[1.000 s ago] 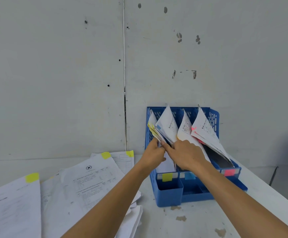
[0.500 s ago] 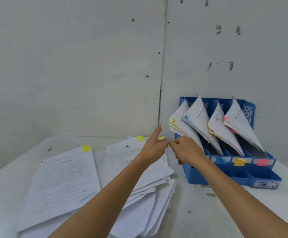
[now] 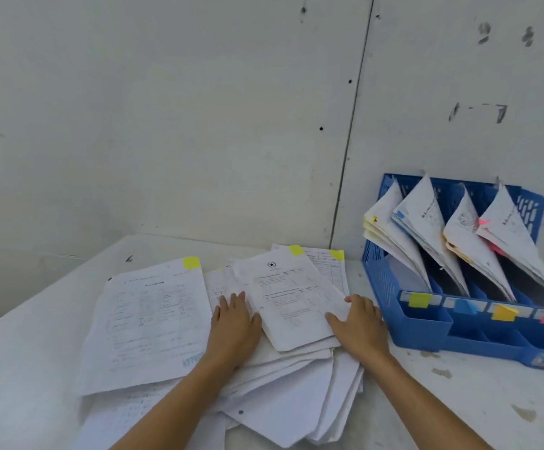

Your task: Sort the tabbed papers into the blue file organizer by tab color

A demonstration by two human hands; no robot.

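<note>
A loose pile of tabbed papers (image 3: 153,323) lies spread on the white table. The top sheet (image 3: 288,297) has a yellow tab (image 3: 295,250) at its far corner, and two more sheets show yellow tabs. My left hand (image 3: 235,324) lies flat on the pile, just left of that sheet. My right hand (image 3: 360,328) rests on the sheet's right edge, thumb on the paper. To the right stands the blue file organizer (image 3: 426,323). Its slots are marked yellow, blue, orange and pink, and each holds leaning papers (image 3: 420,219).
A grey-white wall (image 3: 199,125) runs close behind the table (image 3: 459,401) and the organizer. The table's left edge slants away at the far left. Small stains dot the tabletop in front of the organizer.
Both hands left the organizer's papers, moved left and came down onto the pile. The view turned left and down.
</note>
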